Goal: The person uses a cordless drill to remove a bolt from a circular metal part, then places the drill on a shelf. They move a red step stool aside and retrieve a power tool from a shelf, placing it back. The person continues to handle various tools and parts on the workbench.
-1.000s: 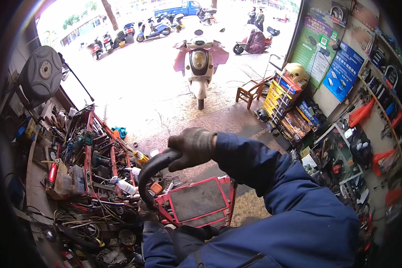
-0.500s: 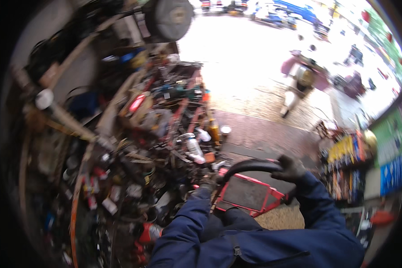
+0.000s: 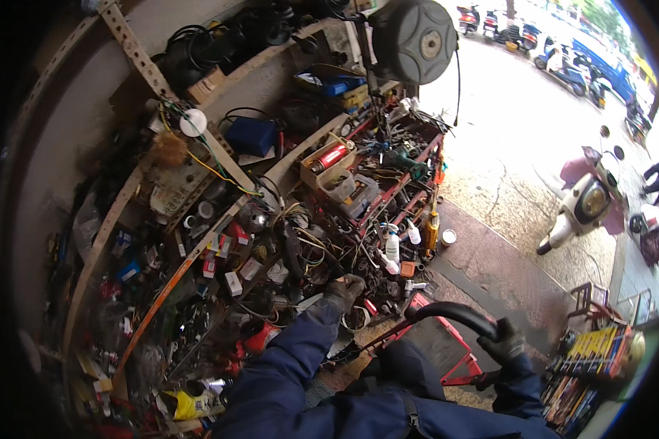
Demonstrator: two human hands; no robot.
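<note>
My gloved right hand (image 3: 502, 341) is closed around the right end of a thick, black, curved piece (image 3: 454, 312) that looks like a tyre. It arches in front of my body above a red-framed stand (image 3: 458, 351) with a dark flat top. My left hand (image 3: 344, 290), also gloved, is over the heap of parts to the left, apart from the black piece. Its fingers are curled, and whatever they pinch is too small to make out. Close to it lie a pale ring-shaped part (image 3: 356, 319), cables and small metal pieces.
A red tool rack (image 3: 417, 179) full of tools stands ahead. White bottles (image 3: 392, 245) and a yellow bottle (image 3: 431, 229) are beside it. Cluttered shelves (image 3: 227, 219) fill the left. A scooter (image 3: 589, 197) is parked outside; a rack of boxes (image 3: 589, 358) stands at right.
The view has swung left and sharpened. My left hand has moved away from the black curved piece's left end to the parts heap. The right hand keeps its hold.
</note>
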